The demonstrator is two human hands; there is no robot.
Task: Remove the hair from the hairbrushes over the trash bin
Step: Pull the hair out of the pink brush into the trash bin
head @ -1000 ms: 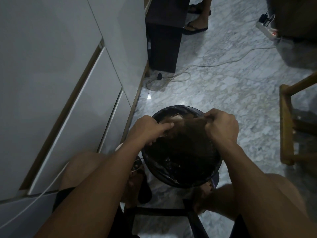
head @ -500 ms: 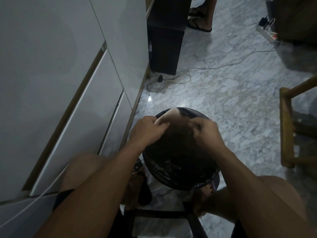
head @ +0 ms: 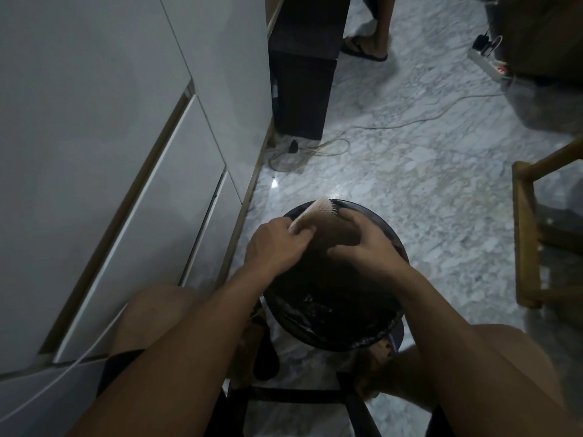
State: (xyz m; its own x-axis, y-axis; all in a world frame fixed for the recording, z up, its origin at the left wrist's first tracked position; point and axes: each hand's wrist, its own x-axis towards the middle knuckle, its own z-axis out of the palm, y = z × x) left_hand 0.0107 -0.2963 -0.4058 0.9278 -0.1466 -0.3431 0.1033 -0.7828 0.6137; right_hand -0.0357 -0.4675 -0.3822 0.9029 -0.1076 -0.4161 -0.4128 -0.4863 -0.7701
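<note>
Nearest, the left hand (head: 277, 244) grips a pale hairbrush (head: 310, 214) over the black-lined trash bin (head: 334, 332), its fingers curled round the brush. Just beside it, the right hand (head: 366, 244) reaches to the bristles, though whether its fingers pinch hair I cannot tell. Farther off, a cord (head: 318, 149) lies coiled on the marble floor (head: 426, 171).

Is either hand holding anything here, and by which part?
The left hand grips the hairbrush by its handle end, head over the trash bin. The right hand reaches to the brush head; whether it pinches hair cannot be told.
</note>
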